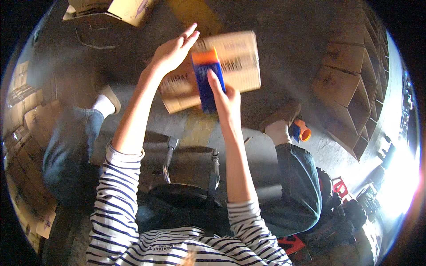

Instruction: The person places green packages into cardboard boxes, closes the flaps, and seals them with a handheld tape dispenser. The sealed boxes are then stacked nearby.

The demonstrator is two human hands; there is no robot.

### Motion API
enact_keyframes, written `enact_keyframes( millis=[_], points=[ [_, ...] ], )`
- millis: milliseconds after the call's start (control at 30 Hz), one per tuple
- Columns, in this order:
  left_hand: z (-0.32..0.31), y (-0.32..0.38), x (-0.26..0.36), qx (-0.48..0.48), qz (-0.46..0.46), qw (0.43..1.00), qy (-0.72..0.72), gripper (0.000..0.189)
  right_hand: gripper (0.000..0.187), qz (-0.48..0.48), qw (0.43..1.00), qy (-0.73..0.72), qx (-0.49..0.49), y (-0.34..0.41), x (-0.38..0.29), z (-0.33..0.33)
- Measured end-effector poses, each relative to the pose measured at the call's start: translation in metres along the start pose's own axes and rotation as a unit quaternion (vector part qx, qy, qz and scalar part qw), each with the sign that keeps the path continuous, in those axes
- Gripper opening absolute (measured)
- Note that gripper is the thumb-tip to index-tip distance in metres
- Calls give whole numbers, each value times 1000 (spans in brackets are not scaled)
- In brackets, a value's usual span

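Observation:
My right hand [228, 99] grips a blue-and-orange box-shaped object [209, 76], thumb along its face and orange end pointing away from me. Its exact kind is blurred. Behind it is a closed brown cardboard carton [241, 63] with dark print, tilted in view. Whether the object touches the carton, I cannot tell. My left hand [171, 53] is empty, its fingers stretched out by the carton's upper left edge; contact there is unclear.
Folded-open cartons [342, 86] stand stacked at right. A second blue-and-orange object [303, 132] lies by my right shoe [283, 114]. More cartons [41, 116] fill the left, and an open carton [129, 11] is at the top. Metal chair tubes [168, 159] are between my legs.

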State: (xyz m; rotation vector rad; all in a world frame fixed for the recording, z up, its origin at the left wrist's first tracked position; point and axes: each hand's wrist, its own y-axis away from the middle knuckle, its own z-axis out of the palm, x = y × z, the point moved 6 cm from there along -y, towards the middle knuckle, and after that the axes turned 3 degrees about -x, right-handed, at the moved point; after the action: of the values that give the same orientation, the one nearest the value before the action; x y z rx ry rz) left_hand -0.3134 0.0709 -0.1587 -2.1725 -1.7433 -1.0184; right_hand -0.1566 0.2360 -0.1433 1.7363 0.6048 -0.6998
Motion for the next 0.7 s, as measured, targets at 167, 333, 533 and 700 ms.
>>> enact_keyframes(
  millis=[167,333,533,700],
  points=[
    [-1,-44,-67,-11,24,989,-142,66,62,-58,993,-43,-91,-4,-45,19],
    [9,-36,-45,-10,-47,988,-148,61,59,91,988,-56,-111,50,71,-26],
    [13,-37,-12,-133,-75,984,-92,84,58,42,980,-138,-135,11,130,-8],
    [55,3,-18,-195,-78,978,-3,87,57,54,983,-67,-163,37,166,-36]
  ],
)
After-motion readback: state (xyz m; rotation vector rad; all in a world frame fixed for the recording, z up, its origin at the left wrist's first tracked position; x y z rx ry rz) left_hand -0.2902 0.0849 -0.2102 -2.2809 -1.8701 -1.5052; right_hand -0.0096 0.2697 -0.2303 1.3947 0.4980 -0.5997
